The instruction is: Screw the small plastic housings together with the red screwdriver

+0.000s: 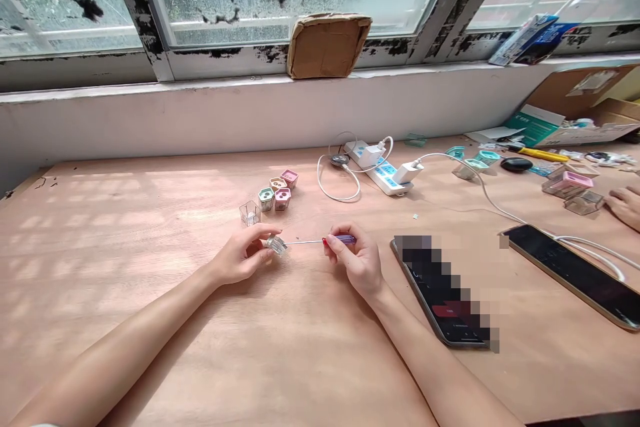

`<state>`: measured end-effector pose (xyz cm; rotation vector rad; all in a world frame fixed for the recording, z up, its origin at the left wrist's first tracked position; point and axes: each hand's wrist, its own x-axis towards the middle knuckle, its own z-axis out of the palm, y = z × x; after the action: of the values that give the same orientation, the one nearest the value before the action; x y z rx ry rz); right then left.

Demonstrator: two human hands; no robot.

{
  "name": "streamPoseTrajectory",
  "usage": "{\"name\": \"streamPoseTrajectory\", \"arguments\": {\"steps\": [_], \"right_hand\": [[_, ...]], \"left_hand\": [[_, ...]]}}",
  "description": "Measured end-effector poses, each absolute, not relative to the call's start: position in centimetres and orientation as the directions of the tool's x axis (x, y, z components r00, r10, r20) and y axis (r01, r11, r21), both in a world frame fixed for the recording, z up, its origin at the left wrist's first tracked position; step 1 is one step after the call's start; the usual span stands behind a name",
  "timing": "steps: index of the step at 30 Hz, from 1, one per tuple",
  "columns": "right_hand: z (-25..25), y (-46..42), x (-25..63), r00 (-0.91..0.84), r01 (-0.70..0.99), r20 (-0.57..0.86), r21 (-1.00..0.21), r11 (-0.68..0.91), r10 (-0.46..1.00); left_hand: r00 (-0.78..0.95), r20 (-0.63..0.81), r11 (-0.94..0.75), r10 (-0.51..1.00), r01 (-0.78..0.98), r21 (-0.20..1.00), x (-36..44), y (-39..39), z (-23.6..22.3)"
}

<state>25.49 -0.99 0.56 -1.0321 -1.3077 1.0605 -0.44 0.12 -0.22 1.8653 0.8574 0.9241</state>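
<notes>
**Screwdriver (345, 239) tip set against transparent cube (277, 245), held in mid-air**

The cube is pinched in the left hand (235, 255), fingertips closed on its sides. The purple handle is clamped in the right hand (357, 265), the thin shaft kept level, apparently to hold the tip in line. Just behind stand pastel cubes (267, 199), within easy reach. Wooden tabletop (125, 227) stretches left, offering room for moving. A pixelated phone (440, 293) lies beside the right hand, limiting that side; a co-worker's hand (625, 207) rests at the far right edge.

a purple-handled screwdriver (345, 239) sits level, its thin steel shaft reaching a small clear plastic cube (277, 245).
</notes>
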Motion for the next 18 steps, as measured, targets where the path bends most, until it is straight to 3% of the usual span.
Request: {"name": "streamPoseTrajectory", "arguments": {"steps": [18], "right_hand": [[1.11, -1.06, 25.55, -0.082, 0.075, 0.195, -0.977, 0.201, 0.977]], "left_hand": [[0.552, 0.294, -0.481, 0.781, 0.23, 0.846, -0.6, 0.27, -0.17]]}}
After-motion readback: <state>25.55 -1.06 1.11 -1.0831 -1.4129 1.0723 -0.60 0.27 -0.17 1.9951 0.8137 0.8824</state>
